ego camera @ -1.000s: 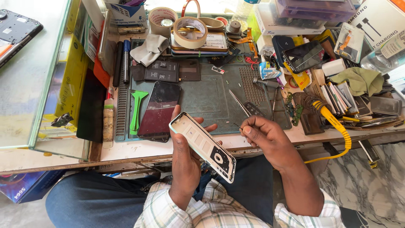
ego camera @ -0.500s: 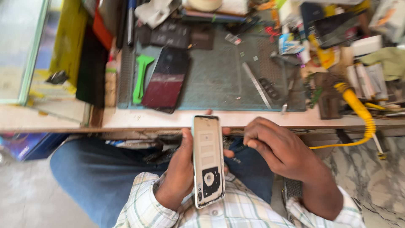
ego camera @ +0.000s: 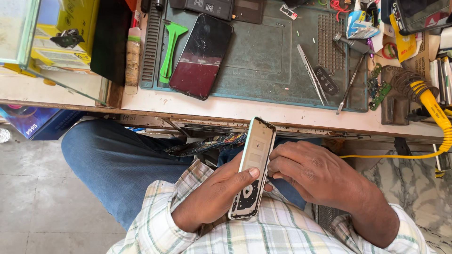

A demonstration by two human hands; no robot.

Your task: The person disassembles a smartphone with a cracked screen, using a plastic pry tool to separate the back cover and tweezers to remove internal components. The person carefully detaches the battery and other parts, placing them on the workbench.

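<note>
The surface (ego camera: 245, 110) carries a green mat (ego camera: 263, 51) with a cracked dark screen (ego camera: 200, 56) and tweezers (ego camera: 310, 73). Over the lap, the left hand (ego camera: 212, 197) clamps an opened phone body (ego camera: 253, 167) upright; the right hand (ego camera: 315, 171) has fingertips pressed together at its edge, seemingly working a side part, which calls for fine, steady pressure.
</note>
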